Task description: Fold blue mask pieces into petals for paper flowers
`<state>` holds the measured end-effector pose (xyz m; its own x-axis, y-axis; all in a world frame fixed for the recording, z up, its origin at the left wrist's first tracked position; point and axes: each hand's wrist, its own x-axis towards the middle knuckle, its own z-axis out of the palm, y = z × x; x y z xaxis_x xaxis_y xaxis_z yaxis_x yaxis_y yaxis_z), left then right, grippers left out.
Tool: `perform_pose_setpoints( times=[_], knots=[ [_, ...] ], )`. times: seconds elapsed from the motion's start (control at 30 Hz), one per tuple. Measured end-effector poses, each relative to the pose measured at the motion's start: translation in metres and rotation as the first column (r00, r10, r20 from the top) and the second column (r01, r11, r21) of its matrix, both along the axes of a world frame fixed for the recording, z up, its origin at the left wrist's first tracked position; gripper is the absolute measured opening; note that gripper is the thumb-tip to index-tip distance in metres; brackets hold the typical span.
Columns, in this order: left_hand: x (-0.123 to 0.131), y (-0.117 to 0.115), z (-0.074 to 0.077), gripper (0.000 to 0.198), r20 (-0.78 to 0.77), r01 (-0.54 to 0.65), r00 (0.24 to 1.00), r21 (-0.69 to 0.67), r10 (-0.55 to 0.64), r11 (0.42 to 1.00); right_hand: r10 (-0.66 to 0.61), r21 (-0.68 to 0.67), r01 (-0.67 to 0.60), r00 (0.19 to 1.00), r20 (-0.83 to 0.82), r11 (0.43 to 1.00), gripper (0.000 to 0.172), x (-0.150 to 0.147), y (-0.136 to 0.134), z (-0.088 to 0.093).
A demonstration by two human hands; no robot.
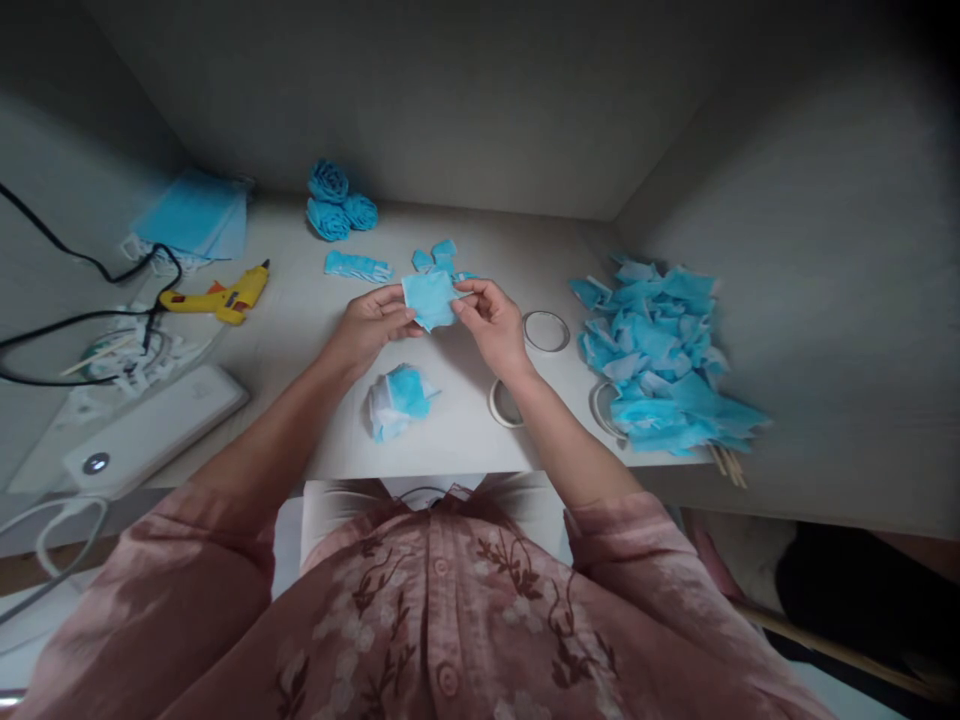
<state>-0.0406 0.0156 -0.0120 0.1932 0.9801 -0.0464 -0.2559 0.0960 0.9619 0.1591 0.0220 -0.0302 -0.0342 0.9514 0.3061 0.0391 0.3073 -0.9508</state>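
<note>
A small light-blue square of fabric (431,299) is stretched between my two hands above the table. My left hand (373,322) pinches its left edge between thumb and fingers. At its right edge, my right hand (492,318) grips a corner the same way. Beyond the square lie several small blue cut pieces (435,256), partly hidden by it. A folded strip of blue fabric (358,266) rests to their left. Nearer to me, below my left hand, sits a small stack of blue and white fabric pieces (401,400).
Three blue fabric roses (330,218) stand at the back. To the left are blue face masks (191,215), a yellow glue gun (217,300) with a black cord and a white power bank (157,430). Rings (546,331) and a heap of blue scraps (652,340) lie right.
</note>
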Motion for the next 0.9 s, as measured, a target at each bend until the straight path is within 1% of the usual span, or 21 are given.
perform_pose_setpoints(
  times=[0.1,0.2,0.27,0.37,0.47,0.57,0.77,0.9],
  knots=[
    [0.0,0.001,-0.002,0.044,0.018,-0.003,1.0,0.013,0.003,1.0,-0.009,-0.002,0.009,1.0,-0.02,1.0,0.05,0.003,0.003,-0.002],
    [-0.001,0.002,-0.003,0.043,0.059,0.002,0.998,0.01,-0.002,1.0,0.021,-0.044,-0.024,0.998,-0.06,0.999,0.058,0.005,0.004,-0.002],
    [-0.002,0.003,-0.003,0.043,0.079,0.02,0.997,0.004,-0.02,1.0,0.066,-0.103,-0.077,0.993,-0.098,0.992,0.062,0.004,0.003,-0.001],
    [-0.002,0.002,-0.002,0.044,0.092,0.059,0.994,-0.002,-0.059,0.998,0.152,-0.197,-0.186,0.973,-0.176,0.963,0.063,0.002,0.0,0.004],
    [-0.002,0.002,-0.002,0.047,0.09,0.088,0.992,-0.003,-0.087,0.996,0.207,-0.233,-0.255,0.955,-0.213,0.939,0.063,0.0,-0.002,0.007],
    [-0.001,0.001,-0.004,0.048,0.063,0.095,0.993,0.002,-0.095,0.995,0.192,-0.208,-0.23,0.963,-0.189,0.951,0.063,0.0,-0.001,0.004],
    [-0.002,0.0,-0.005,0.051,-0.011,0.085,0.996,0.022,-0.085,0.996,0.123,-0.139,-0.15,0.975,-0.186,0.979,0.046,0.003,0.005,-0.003],
    [-0.001,0.0,-0.003,0.051,-0.009,0.084,0.996,0.034,-0.084,0.996,0.111,-0.139,-0.133,0.982,-0.155,0.981,0.048,0.004,0.006,-0.003]
  ],
)
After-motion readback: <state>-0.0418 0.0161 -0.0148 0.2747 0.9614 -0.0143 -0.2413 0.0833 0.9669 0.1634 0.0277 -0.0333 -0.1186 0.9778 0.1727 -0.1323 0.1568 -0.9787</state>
